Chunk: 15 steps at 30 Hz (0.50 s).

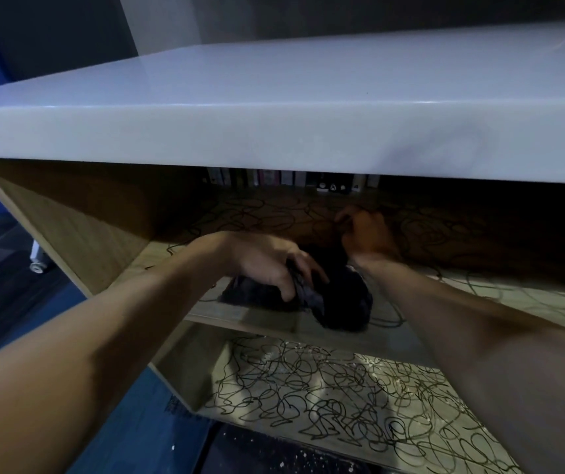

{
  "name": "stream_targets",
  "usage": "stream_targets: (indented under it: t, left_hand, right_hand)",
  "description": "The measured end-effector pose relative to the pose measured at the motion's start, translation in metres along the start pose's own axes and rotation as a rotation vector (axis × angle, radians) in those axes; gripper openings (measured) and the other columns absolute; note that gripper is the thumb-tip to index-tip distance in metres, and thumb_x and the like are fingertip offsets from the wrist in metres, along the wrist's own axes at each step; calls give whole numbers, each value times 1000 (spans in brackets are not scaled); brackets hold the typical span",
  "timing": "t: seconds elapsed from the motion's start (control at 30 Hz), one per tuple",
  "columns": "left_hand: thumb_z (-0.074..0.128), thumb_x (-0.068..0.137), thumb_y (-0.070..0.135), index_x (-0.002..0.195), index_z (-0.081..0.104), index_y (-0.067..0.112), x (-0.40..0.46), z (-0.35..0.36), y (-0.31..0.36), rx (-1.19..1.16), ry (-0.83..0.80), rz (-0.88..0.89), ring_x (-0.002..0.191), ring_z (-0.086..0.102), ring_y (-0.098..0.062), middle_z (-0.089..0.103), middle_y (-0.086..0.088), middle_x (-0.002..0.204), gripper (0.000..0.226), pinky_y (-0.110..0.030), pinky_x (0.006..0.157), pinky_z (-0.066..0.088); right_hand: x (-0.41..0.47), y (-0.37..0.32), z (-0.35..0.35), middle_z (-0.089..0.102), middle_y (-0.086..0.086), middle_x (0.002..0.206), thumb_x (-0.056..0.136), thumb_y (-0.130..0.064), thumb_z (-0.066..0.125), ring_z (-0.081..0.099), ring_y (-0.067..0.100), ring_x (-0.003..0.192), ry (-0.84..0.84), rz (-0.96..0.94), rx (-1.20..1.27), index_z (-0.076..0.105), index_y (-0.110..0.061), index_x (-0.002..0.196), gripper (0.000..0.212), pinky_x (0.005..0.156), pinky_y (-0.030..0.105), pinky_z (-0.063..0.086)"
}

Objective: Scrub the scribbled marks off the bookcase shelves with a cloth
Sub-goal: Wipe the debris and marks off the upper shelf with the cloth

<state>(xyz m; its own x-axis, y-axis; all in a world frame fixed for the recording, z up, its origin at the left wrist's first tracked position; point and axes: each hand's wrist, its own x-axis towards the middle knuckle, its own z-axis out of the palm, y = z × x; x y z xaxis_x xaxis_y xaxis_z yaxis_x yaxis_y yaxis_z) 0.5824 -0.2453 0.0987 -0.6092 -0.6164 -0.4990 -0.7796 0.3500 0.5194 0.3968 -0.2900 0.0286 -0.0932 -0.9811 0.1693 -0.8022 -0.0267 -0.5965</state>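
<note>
A dark cloth [339,299] lies bunched on the upper wooden shelf [264,319] of the bookcase, near its front edge. My left hand [270,265] grips the cloth's left part, fingers curled into the fabric. Further back in the shadow, my right hand [366,234] pinches the cloth's far end with curled fingers. Black scribbled marks [257,213] cover the upper shelf around the cloth. The lower shelf [325,395] is thick with black scribbles too, with white specks among them.
A thick white top [274,131] overhangs the shelf and shades it. Book spines [287,179] line the back of the upper shelf. A wooden side panel [69,227] closes the left. A white caster [37,265] stands on the dark floor at left.
</note>
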Motion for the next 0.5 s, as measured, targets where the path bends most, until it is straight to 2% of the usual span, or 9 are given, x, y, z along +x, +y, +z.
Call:
stream_targets:
  t: [0.07,0.1,0.17,0.23,0.27,0.33,0.37,0.43,0.5]
  left_hand:
    - [69,65,10,74,73,46,-9,6,-3,-75,-38,15,120,57,-15,66,4,123,37,-38,103,45]
    - [69,63,10,74,75,42,-14,8,-5,-74,-54,0,111,63,-21,71,-3,111,33,-43,94,52]
    - [71,65,8,73,77,28,-20,10,-9,-79,-82,-59,81,71,-20,74,-5,83,22,-34,67,57]
    - [71,66,7,71,76,16,-24,12,-13,-81,-117,-183,63,63,-20,68,-5,69,12,-27,54,46]
    - [72,62,11,77,75,4,-27,13,-13,-66,-168,-255,59,55,-21,62,-9,68,17,-24,50,38]
    - [73,50,24,96,65,-13,-23,13,-26,1,-276,-349,57,43,-20,53,-15,75,60,-24,49,26]
    - [72,49,23,92,65,-12,-28,13,-21,7,-309,-370,51,41,-19,52,-14,69,56,-21,45,24]
    - [67,65,8,72,67,3,-38,9,-8,22,-292,-363,35,38,-10,48,-5,49,9,-14,35,24]
    - [58,80,-8,74,66,8,-48,-6,2,10,-205,-316,35,45,-4,53,5,45,19,-13,31,30]
  right_hand:
    - [-1,0,0,61,14,119,79,-3,50,51,31,116,1,-2,11,64,-27,111,42,94,30,42]
    - [-2,1,-1,61,14,119,79,-2,50,50,31,115,2,-4,12,64,-27,110,42,93,29,42]
    - [-4,1,-1,61,14,118,79,-2,50,49,31,116,-3,-1,12,64,-27,110,42,93,30,42]
    - [-7,-1,-2,62,13,116,80,-1,50,50,31,115,-4,-5,9,64,-26,109,41,92,30,42]
    - [-8,-2,-3,63,12,115,79,0,49,50,30,114,-2,-15,5,65,-24,109,41,91,30,42]
    - [-11,-3,-4,65,11,113,78,1,49,52,30,112,-1,-31,4,66,-22,107,40,90,29,43]
    - [-12,-4,-4,65,11,113,78,0,49,53,30,112,0,-34,7,66,-22,106,40,90,30,44]
    - [-14,-6,-4,65,10,114,78,-1,49,54,30,112,0,-31,6,66,-24,104,39,91,31,46]
    - [-16,-8,-4,66,10,113,80,-3,48,57,30,110,13,-38,14,67,-24,102,36,90,32,47]
